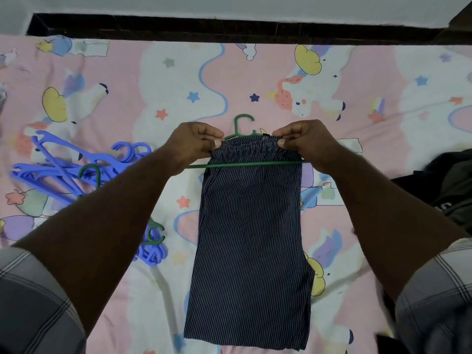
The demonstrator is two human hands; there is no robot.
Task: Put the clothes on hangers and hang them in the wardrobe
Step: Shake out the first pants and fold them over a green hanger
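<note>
A navy garment with thin white stripes (250,238) lies folded lengthwise on the bed, its waistband at the far end. A green hanger (242,123) lies with it, hook pointing away from me; its bottom bar (255,164) crosses over the cloth just below the waistband. My left hand (194,141) pinches the waistband's left corner between thumb and fingers. My right hand (304,140) pinches the right corner the same way. Both hands cover the hanger's shoulders.
A heap of blue hangers (63,164) with a green one among them lies on the left of the pink unicorn bedsheet (178,80). More hangers (153,241) peek out under my left forearm. A dark garment (447,182) lies at the right. A dark bed frame (229,29) runs along the far edge.
</note>
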